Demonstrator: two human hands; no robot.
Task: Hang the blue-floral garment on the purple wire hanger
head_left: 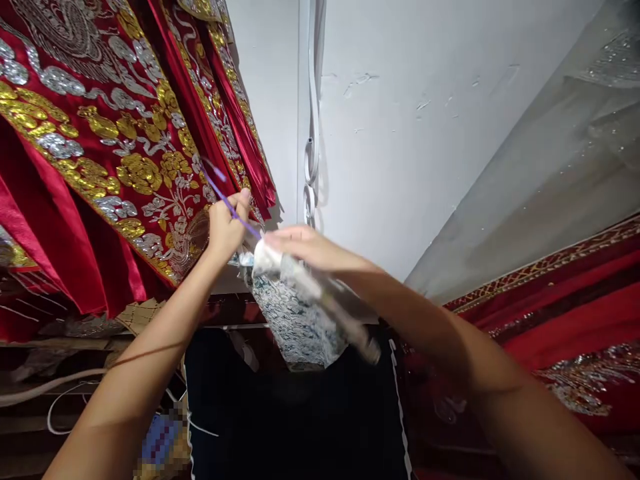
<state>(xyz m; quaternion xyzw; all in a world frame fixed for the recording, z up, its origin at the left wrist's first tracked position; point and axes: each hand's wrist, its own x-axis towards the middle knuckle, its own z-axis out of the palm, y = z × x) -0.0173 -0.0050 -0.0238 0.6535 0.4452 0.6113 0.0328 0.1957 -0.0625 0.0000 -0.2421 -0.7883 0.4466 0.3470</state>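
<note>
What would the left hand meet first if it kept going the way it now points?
Probably the red embroidered garment hanging just beyond it. The left hand, pinching a purple strip, points up toward that cloth's lower edge; depth is unclear, so it may already touch.

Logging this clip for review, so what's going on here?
A person reaches up with both hands among hanging red embroidered garments. The left hand pinches a thin purple stick or strap. The right hand grips a whitish, motion-blurred bundle over a pale blue-patterned fabric piece. More red cloth hangs at right, before a white wall.
</note>
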